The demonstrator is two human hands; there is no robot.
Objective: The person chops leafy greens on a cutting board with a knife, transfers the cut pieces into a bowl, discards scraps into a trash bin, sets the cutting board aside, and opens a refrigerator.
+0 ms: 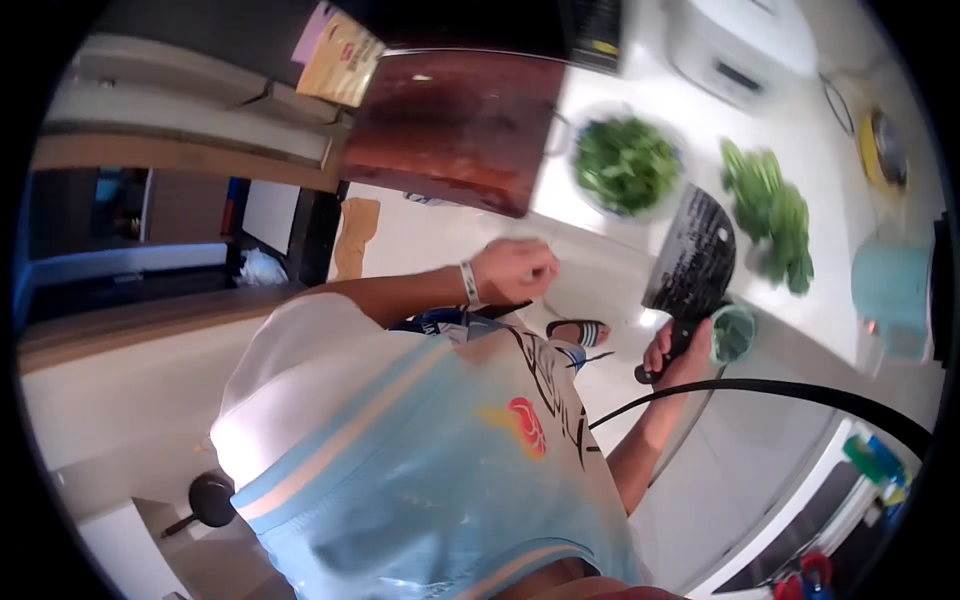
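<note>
My right hand grips the black handle of a cleaver, whose broad, dark, wet-looking blade points toward the counter. Close beside that hand is a pale green container with greens inside. Curled loosely, my left hand has a band at its wrist and nothing visible in it, near the corner of a dark red-brown cutting board. Chopped leafy greens fill a clear bowl on the white counter. Whole leafy stalks lie to the right of the bowl, beyond the blade.
A white appliance stands at the counter's back. A teal jug and a yellow round object are at the right. A package touches the board's left side. A black cable arcs across the lower right.
</note>
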